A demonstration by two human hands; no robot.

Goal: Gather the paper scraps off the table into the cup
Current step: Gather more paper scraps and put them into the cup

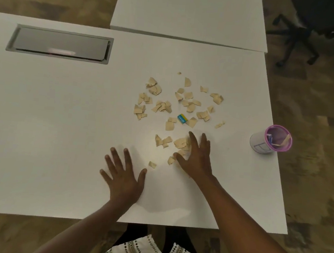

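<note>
Several tan paper scraps [165,106] lie scattered across the middle of the white table [61,127]. A white cup with a pink rim [270,140] stands at the table's right edge, with a few strips inside. My right hand [195,159] lies flat, fingers spread, on top of the nearest scraps [181,142]. My left hand [123,175] rests palm down on bare table to the left, fingers apart, holding nothing. One loose scrap [152,164] sits between the two hands.
A small blue, yellow and white eraser [182,118] lies among the scraps. A grey cable hatch [58,43] is set into the table at the far left. A second white table [190,13] adjoins behind. A black office chair [312,24] stands at the top right.
</note>
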